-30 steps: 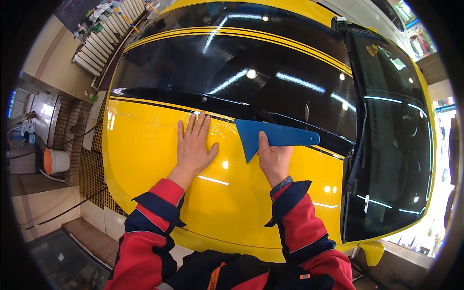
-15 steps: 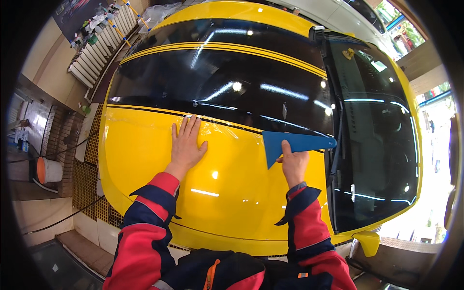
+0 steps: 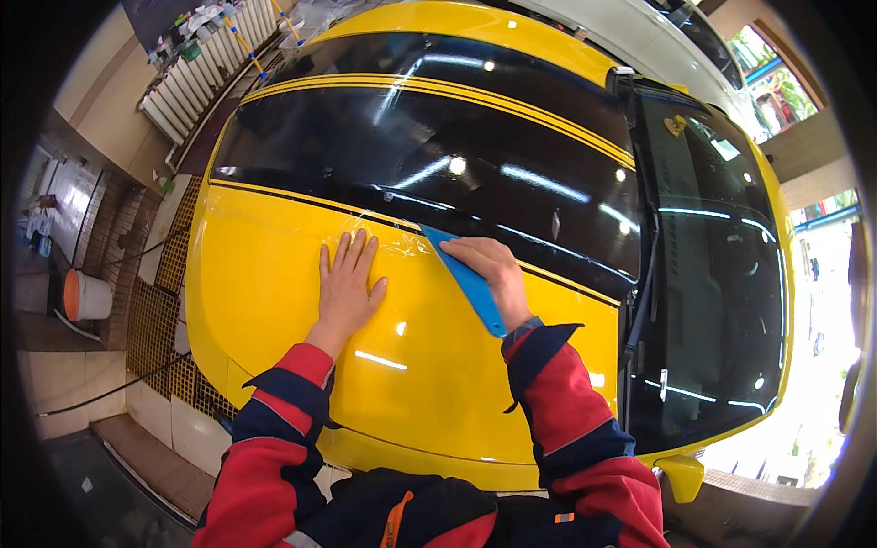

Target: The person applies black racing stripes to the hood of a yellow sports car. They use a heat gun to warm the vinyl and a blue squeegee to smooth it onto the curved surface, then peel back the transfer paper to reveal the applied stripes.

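My left hand (image 3: 349, 288) lies flat on the yellow part of a car hood (image 3: 265, 283), fingers apart, its tips just below the black stripe's border. Wrinkled clear film (image 3: 402, 240) shows on the paint beside those fingertips. In my right hand (image 3: 494, 274) is a blue squeegee (image 3: 468, 281), its handle pointing back toward me. The squeegee's far tip meets the hood at the thin yellow and black line along the wide black stripe (image 3: 365, 146). The fingers of my right hand wrap over the blade, partly hiding it.
The dark windshield (image 3: 703, 274) with its wiper (image 3: 647, 274) lies to the right, and a yellow side mirror (image 3: 680, 479) at lower right. On the left are a white bucket (image 3: 89, 297), a floor grate (image 3: 155, 338) and a radiator (image 3: 196, 87). A white car (image 3: 630, 46) stands beyond.
My right hand has moved left with the squeegee, which has turned from lying nearly sideways to a steep slant. My left hand stays flat in nearly the same place.
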{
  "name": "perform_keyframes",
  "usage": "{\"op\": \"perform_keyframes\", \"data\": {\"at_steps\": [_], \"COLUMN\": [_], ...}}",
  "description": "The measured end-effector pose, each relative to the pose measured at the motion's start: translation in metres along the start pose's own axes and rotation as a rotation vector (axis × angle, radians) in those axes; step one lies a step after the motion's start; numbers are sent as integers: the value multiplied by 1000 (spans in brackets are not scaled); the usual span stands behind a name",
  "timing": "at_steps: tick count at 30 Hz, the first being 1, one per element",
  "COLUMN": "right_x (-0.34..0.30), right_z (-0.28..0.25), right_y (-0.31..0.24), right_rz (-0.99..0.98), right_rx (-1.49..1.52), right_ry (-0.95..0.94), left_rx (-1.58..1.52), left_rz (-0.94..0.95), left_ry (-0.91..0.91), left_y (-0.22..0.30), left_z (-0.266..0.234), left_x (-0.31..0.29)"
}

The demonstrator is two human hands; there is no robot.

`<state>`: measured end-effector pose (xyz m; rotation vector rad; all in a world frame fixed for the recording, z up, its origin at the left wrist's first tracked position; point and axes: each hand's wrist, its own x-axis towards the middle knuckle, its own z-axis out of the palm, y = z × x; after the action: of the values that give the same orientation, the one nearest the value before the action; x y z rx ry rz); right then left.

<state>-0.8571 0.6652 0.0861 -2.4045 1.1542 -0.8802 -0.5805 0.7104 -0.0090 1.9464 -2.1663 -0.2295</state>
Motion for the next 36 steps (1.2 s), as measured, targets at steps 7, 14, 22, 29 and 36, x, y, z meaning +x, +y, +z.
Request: {"op": "perform_keyframes", "data": {"at_steps": [7,14,22,29,36], "right_x": [10,-16,3,20,3], "right_z": [44,50,24,80,62], "right_y": [16,4,-10,-12,-28], "right_rz": [105,-23,137,-49,57], "right_rx": [-48,-111,121,-49,122], "right_ry": [-122,-160,-239,-92,-279], "left_rx": [8,10,6,-271,-444], "left_rz": [17,10,11,-131,-111], "left_ry": [75,56,65,287,383], "left_y": [-3,-5,-2,-15,-23], "left_z": [10,13,3,19,19], "left_x": [1,0,-1,-7,-6]}}
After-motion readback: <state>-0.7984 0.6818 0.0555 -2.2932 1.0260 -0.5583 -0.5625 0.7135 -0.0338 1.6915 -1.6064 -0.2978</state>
